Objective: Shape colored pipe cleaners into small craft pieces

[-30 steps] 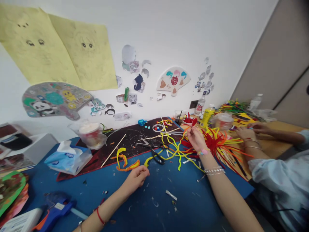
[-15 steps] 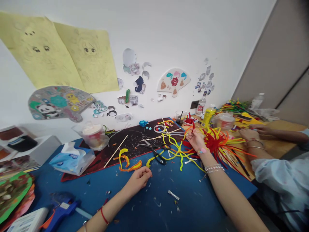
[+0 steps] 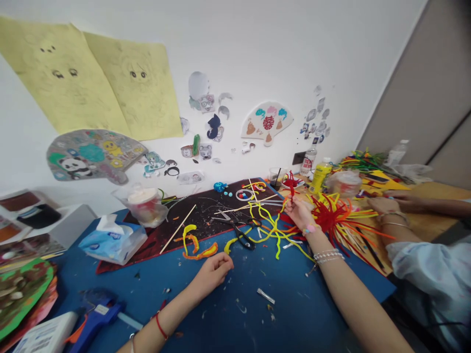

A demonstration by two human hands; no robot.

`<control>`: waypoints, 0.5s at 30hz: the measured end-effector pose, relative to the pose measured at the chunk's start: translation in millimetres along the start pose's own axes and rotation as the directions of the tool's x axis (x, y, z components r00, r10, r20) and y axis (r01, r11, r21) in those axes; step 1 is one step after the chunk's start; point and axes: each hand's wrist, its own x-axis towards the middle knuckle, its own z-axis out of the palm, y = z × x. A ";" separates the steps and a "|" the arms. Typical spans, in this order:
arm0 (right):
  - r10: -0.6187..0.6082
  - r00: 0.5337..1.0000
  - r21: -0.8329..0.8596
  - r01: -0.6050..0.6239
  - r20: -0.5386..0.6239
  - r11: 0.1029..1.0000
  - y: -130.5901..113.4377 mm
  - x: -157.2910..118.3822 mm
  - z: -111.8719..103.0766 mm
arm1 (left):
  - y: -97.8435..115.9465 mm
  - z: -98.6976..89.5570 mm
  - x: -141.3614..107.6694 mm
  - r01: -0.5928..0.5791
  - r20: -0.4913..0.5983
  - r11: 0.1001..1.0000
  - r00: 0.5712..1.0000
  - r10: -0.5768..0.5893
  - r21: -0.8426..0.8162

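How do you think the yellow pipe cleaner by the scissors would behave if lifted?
The yellow pipe cleaner looks light and bendy, lying in loose curves on the blue mat. It would probably droop. Its fuzzy surface might snag on the scissors beside it.

The bench (image 3: 305,289) is deep blue, speckled pale. The chenille stems (image 3: 267,220) run yellow; the spiky cluster (image 3: 324,215) looks red, maybe orange-tipped.

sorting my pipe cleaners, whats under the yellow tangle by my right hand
The yellow pipe cleaners by your right hand cross from the dark mat onto the blue mat. Those mats show between the strands; the strips directly beneath are covered.
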 end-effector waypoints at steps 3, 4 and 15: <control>0.011 1.000 -0.010 -0.011 0.015 1.000 -0.8 -1.0 1.0 | -2.2 -0.9 0.3 -0.005 -0.001 1.000 1.000 0.005 0.005; 0.013 1.000 -0.014 -0.013 0.018 1.000 -0.9 -1.3 1.3 | -2.8 -1.2 0.5 -0.008 -0.003 1.000 1.000 0.008 0.005; -0.013 0.998 -0.157 0.024 0.068 0.987 -6.4 -9.2 9.2 | -4.8 -1.0 1.5 -0.010 0.002 1.000 1.000 0.010 -0.008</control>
